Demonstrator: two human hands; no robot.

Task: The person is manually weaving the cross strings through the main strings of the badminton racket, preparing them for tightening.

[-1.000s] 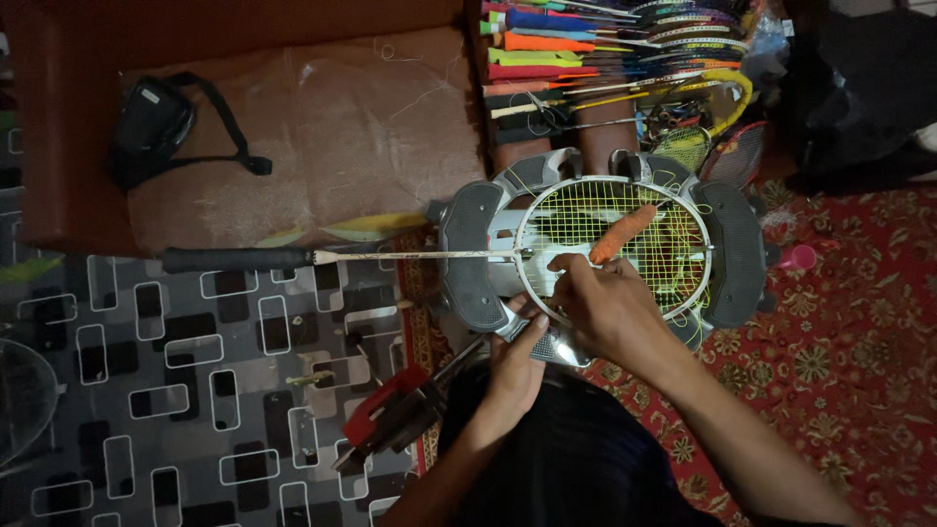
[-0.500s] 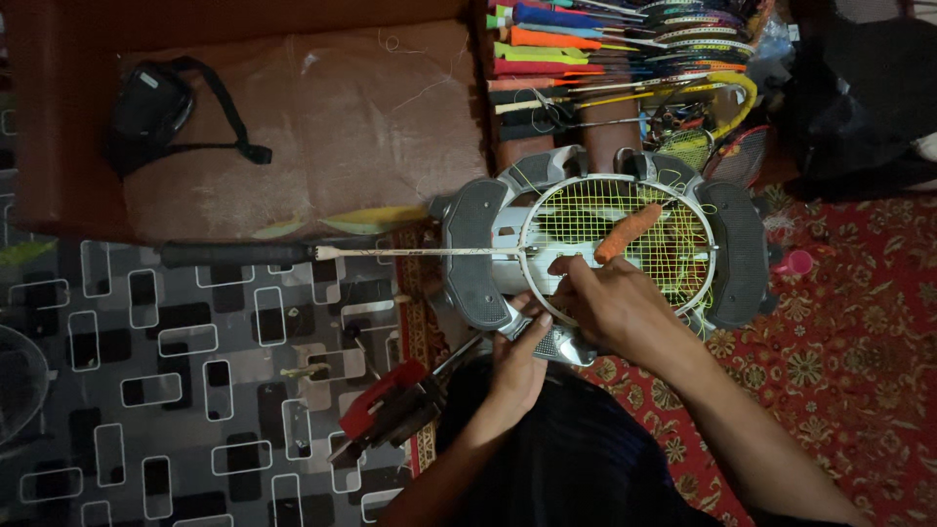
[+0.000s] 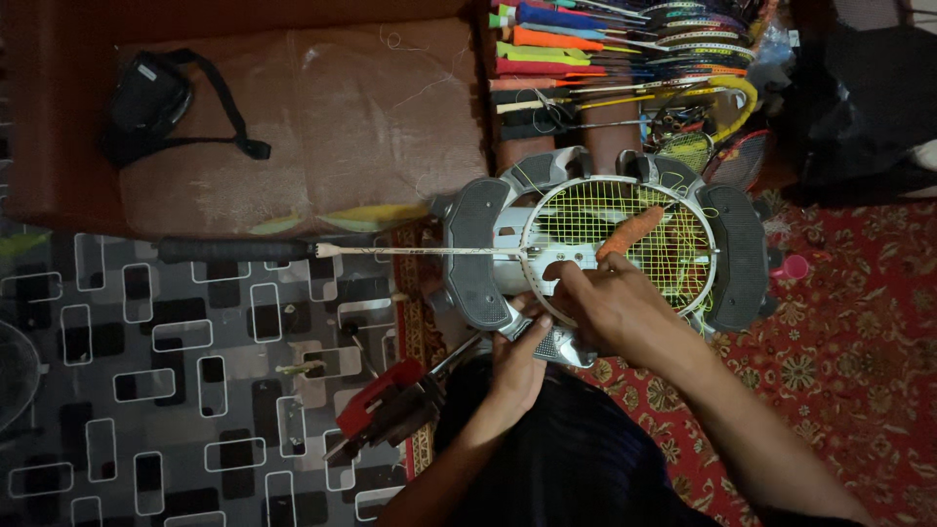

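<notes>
racket (image 3: pixel 547 249) clamped flat in stringing machine (image 3: pixel 478 259), middle of scene | right hand (image 3: pixel 610 303) fingers curled, pinching yellow strings (image 3: pixel 673 254) at near rim | left hand (image 3: pixel 517 356) under frame, grip hidden | orange tool (image 3: pixel 630 232) on strings | spare rackets (image 3: pixel 625 49) far

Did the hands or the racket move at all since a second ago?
Hardly. The right hand stays on the yellow strings of the racket, its fingers shifting only slightly. The left hand still sits at the near edge of the stringing machine. The orange tool and the red tool have not moved.
</notes>
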